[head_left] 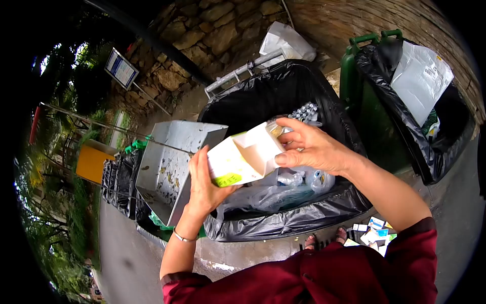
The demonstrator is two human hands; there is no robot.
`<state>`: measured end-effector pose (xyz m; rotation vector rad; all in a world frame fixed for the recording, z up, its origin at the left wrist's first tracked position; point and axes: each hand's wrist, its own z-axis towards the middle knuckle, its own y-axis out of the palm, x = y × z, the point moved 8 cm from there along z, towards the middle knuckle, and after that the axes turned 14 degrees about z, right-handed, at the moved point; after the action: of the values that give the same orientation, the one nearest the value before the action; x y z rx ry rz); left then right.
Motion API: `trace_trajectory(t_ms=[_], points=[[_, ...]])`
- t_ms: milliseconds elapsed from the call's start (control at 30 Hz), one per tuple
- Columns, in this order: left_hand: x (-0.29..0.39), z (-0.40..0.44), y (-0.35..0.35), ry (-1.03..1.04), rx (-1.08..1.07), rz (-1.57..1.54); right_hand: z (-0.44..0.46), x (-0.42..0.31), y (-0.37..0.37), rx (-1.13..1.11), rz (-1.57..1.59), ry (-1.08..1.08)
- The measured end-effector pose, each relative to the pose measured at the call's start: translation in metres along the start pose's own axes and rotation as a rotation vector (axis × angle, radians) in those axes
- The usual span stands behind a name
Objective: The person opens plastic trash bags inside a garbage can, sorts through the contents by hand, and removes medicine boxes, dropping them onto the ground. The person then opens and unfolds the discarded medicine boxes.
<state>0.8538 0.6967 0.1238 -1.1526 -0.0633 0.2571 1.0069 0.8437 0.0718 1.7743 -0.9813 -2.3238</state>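
Observation:
Over a bin lined with a black bag, a white cardboard box with a green patch is held between both hands. Its end facing right is open and the inside looks bare. My left hand grips the box's left side, thumb underneath. At the open end, my right hand has its fingers and thumb on the flap and edge. Below the box, clear plastic bags and bottle-like plastic lie in the bin. Silver blister-like packing shows behind my right hand.
A metal dustpan leans at the bin's left. To the right stands a green bin with white packaging. Flattened boxes lie on the ground near the feet. A white bag sits behind, by a stone wall.

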Motion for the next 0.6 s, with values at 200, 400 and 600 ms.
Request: trace_trajectory(t_ms=[200,400,600], points=[[0.048,0.022,-0.005,0.127,0.106,-0.168,-0.036,-0.039,-0.02,0.269,-0.025,-0.121],[-0.002,-0.041,0.073,0.088,-0.609,0.108,-0.235,-0.133,-0.143,0.613,-0.402,-0.076],[-0.033,-0.08,0.121,0.134,-0.775,0.249,-0.219,-0.149,-0.082,0.607,-1.287,0.055]])
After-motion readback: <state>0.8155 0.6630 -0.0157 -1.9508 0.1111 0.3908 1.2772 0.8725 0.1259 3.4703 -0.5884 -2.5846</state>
